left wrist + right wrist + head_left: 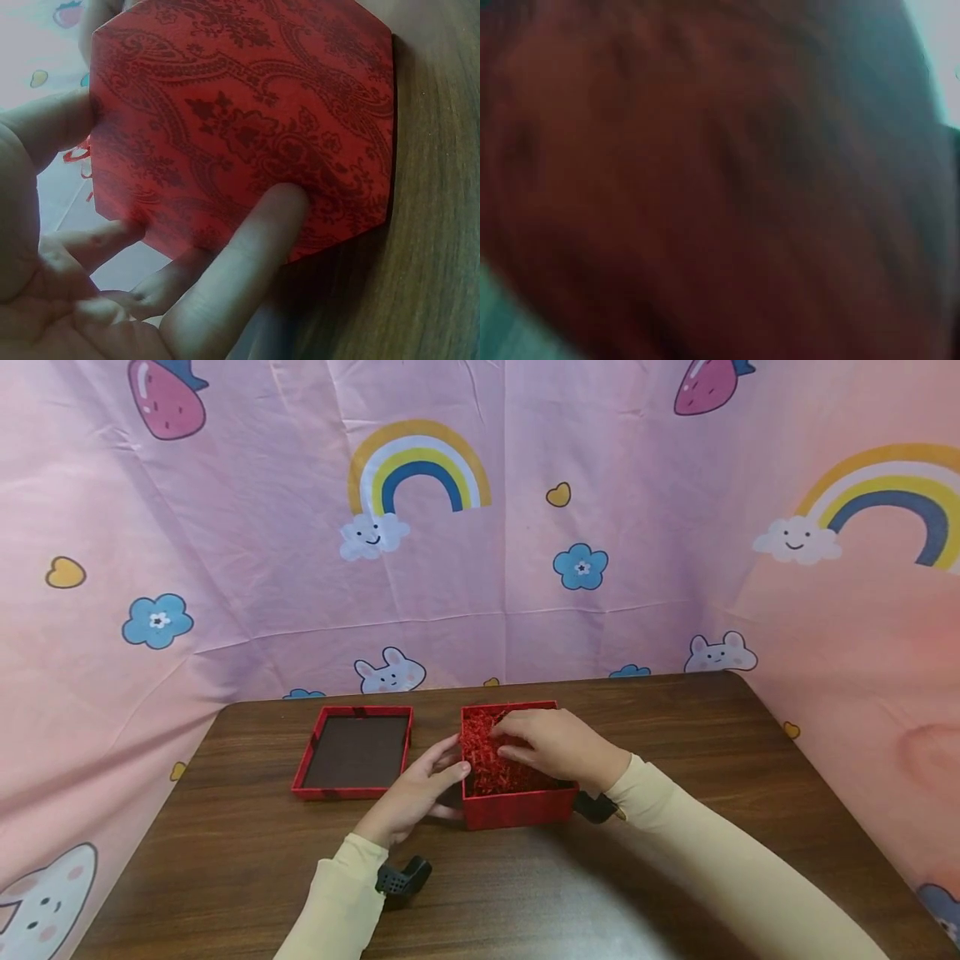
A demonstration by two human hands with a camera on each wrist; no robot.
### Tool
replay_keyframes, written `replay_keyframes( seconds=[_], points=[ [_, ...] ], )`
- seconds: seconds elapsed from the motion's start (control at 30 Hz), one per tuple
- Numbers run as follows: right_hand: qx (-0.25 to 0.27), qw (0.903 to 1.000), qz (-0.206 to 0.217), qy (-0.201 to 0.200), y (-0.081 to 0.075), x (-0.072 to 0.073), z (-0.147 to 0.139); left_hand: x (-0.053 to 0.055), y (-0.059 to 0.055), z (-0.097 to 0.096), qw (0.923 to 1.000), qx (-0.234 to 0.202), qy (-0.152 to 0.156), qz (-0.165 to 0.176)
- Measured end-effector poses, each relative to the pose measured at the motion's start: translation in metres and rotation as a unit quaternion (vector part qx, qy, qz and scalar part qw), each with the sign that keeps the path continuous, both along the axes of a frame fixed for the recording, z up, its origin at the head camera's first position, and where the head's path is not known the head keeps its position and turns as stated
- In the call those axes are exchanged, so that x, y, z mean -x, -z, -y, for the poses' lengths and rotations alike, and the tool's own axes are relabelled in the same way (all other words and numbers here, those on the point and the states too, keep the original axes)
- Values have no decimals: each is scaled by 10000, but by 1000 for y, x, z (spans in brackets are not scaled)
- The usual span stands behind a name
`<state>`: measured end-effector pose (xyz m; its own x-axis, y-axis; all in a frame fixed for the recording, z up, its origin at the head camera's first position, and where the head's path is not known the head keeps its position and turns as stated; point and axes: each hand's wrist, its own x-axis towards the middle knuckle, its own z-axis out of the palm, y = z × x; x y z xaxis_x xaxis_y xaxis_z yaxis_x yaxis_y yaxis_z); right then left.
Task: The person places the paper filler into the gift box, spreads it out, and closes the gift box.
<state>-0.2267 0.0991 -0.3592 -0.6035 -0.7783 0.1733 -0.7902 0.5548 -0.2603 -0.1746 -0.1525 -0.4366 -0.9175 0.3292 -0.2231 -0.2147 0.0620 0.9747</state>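
Red patterned cardboard fills most of the left wrist view: it is the outer wall of the square red box [247,112], and the left hand [416,793] lies flat against it, fingers [247,255] straight and spread, thumb up near the top edge, so this grip is open and only touches the wall. The box stands on the dark wood-grain worktop [225,860], directly to the right of that hand. Above and just beyond, the right hand [558,747] reaches over the box's rim and into the red shredded paper filling [487,768], fingers bent down into the strands; whether this grip has closed on any of them cannot be told, and the right wrist view is only a dark reddish blur. Farther left of the left hand, apart from the box, the shallow red lid [354,752] lies with its dark inside up. Behind everything hangs a pink cartoon-print cloth [480,568].
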Motion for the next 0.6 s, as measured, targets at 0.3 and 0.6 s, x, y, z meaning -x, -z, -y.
replay_keyframes(
  seconds=[0.3, 0.6],
  points=[
    [-556, 9981, 222, 154, 23, 1, 4, -2, 2, 1, 10000, 27, -21, 10],
    [-1268, 9908, 253, -394, 30, 9, 8, -1, -1, 1, 9999, -73, 60, -62]
  ],
)
